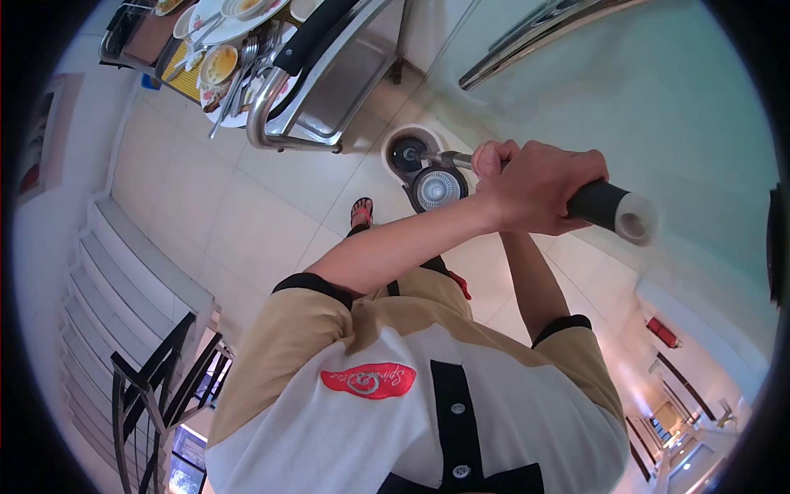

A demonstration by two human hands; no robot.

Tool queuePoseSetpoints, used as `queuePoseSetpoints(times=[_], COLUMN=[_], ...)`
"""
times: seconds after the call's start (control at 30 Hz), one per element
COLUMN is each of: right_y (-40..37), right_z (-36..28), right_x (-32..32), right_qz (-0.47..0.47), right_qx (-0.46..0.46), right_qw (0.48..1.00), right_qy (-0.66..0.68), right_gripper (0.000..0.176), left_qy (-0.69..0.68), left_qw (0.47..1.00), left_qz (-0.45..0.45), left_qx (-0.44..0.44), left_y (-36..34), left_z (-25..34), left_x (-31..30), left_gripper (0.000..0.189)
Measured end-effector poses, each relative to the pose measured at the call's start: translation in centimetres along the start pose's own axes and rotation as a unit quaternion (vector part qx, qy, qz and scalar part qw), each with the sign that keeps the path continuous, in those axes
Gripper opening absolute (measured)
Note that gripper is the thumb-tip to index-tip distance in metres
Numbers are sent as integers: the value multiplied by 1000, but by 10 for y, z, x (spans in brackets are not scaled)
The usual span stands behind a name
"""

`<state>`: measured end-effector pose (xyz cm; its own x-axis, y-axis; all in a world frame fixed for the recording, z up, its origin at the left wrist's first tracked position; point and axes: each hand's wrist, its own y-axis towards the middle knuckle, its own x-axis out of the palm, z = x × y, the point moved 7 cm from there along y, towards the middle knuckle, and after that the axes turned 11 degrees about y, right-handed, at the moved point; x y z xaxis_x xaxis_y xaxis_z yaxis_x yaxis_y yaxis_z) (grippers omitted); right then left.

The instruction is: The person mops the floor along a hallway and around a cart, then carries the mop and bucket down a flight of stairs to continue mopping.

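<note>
Both of my hands are closed around the pole of a mop. My left hand (539, 188) wraps the pole just below its black grip (594, 204), which ends in a pale, translucent cap. My right hand (491, 158) holds the metal pole (451, 159) lower down, mostly hidden behind the left. The pole runs down to a spin mop bucket (388, 146) on the tiled floor. A round metal spin basket (439, 189) sits in one half of the bucket. The pole's lower end is over the other, dark round opening, and the mop head cannot be made out.
A metal trolley (262, 123) with used plates (226, 29), bowls and cutlery stands at the upper left. Stairs (123, 305) with a black railing (152, 387) are on the left. A glass door with a metal handle (527, 41) is close on the right. My foot (361, 212) is near the bucket.
</note>
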<state>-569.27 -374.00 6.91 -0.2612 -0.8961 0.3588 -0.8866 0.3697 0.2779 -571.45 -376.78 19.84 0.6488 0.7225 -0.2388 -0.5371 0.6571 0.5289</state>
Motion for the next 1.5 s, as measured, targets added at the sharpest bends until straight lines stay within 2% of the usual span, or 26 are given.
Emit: queuePoseSetpoints(times=[0.13,0.23,0.3,0.4,0.43,0.47,0.5,0.57,0.6,0.7,0.73,0.77,0.83,0.9,0.93,1.0,1.03,1.13,1.23,1.33,1.43,1.47,1.5], right_y=[-17,-32,-45,-75,-76,-76,-69,-77,-95,-91,-83,-65,-45,0,17,40,40,41,39,37,33,34,35], right_z=[30,53,84,125,120,115,85,77,100,109,108,105,85,-24,-68,-134,-144,-163,-186,-219,-254,-256,-257], right_x=[-17,-26,-44,-64,-58,-51,-29,-22,-38,-57,-60,-63,-69,-21,1,39,48,94,120,140,154,160,167], right_qz=[6,-2,-17,15,13,12,-9,-31,-31,0,20,35,72,61,121,78,77,61,60,36,31,-24,-69], right_qx=[36,63,62,44,41,38,43,45,44,27,18,4,-23,13,-34,-35,-49,-75,-112,-158,-242,-220,-186], right_qw=[983,979,995,999,996,991,975,956,958,992,998,999,981,984,992,996,996,994,990,974,946,975,960], right_qy=[-182,-195,-74,26,79,131,216,290,281,126,51,-24,-176,-167,-26,23,14,-45,-56,-157,-212,-9,196], right_gripper=[15,17,19,17,18,27,49,66,60,44,39,34,25,6,19,27,28,31,30,25,28,28,28], left_qy=[29,31,45,83,91,100,104,101,94,235,172,149,98,141,160,159,160,44,-8,6,-11,3,17], left_qw=[999,998,995,988,984,980,977,976,979,966,976,980,985,980,977,985,986,979,961,977,991,993,994], left_qz=[27,58,84,131,150,168,183,188,179,104,80,93,114,136,143,70,32,-93,-139,-103,-48,-53,-57], left_qx=[-6,-7,3,24,29,36,34,33,32,-29,-104,-96,-81,-35,-13,-18,-18,-173,-241,-187,-123,-107,-91], left_y=[-22,-48,-60,-78,-88,-99,-108,-129,-141,-158,-143,-129,-110,-104,-103,-103,-106,-114,-108,-87,-76,-71,-67], left_z=[-22,-38,-45,-50,-56,-60,-63,-68,-71,-84,-81,-71,-59,-50,-48,-72,-83,-120,-134,-87,-64,-47,-30], left_x=[5,13,12,10,13,15,16,21,26,32,20,5,-20,-46,-52,-40,-33,-11,3,-14,-11,-13,-15], left_gripper=[32,29,27,26,26,26,26,26,26,27,38,41,48,55,58,57,57,51,38,33,32,32,31])
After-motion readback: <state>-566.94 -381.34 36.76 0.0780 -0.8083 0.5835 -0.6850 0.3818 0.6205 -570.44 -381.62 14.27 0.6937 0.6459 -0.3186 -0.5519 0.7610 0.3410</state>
